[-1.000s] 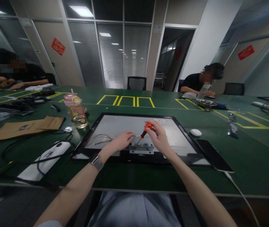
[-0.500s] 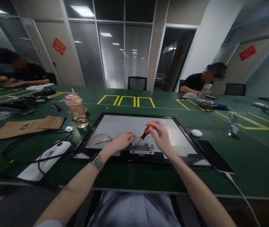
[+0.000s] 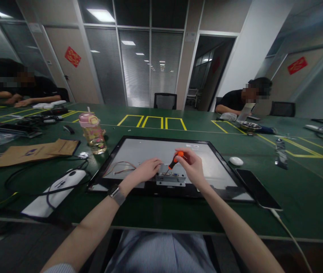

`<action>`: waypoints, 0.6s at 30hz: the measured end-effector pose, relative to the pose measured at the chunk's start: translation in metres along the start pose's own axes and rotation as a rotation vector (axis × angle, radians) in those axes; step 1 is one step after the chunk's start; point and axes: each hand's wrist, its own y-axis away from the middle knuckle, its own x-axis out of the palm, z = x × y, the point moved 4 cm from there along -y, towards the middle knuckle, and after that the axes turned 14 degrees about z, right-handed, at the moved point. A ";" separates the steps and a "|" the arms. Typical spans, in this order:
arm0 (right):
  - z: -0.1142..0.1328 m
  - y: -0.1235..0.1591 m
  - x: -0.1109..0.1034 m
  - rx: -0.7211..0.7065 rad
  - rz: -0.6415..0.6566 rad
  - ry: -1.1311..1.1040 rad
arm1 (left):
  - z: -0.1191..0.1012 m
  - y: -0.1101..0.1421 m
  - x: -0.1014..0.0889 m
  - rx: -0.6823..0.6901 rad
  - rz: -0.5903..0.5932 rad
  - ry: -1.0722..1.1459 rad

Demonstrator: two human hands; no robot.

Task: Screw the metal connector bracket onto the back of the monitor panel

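A black-framed monitor panel (image 3: 138, 149) lies face down on the green table, its grey metal back up. A small metal bracket with ports (image 3: 171, 177) sits on its near middle. My right hand (image 3: 192, 167) pinches an orange-handled screwdriver (image 3: 175, 159), tip down on the bracket. My left hand (image 3: 145, 170), a watch on its wrist, rests with curled fingers on the panel just left of the bracket. Thin red and white wires (image 3: 120, 167) loop over the panel's left side.
A pink-lidded bottle (image 3: 93, 132), brown envelopes (image 3: 33, 151) and a white device with black cable (image 3: 56, 187) lie left. A white mouse (image 3: 236, 161) and a phone (image 3: 256, 184) lie right. Two other people sit at the far left and far right.
My right hand has sunk slightly with the screwdriver and its fingers have shifted on the handle. The left hand has stayed where it was.
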 end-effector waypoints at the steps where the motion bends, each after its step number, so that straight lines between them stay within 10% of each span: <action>1: -0.001 -0.001 0.000 0.007 0.032 -0.029 | 0.001 -0.001 0.001 0.000 -0.001 -0.003; 18: -0.006 -0.003 -0.001 0.005 0.157 -0.138 | 0.002 -0.001 0.001 0.001 -0.007 -0.016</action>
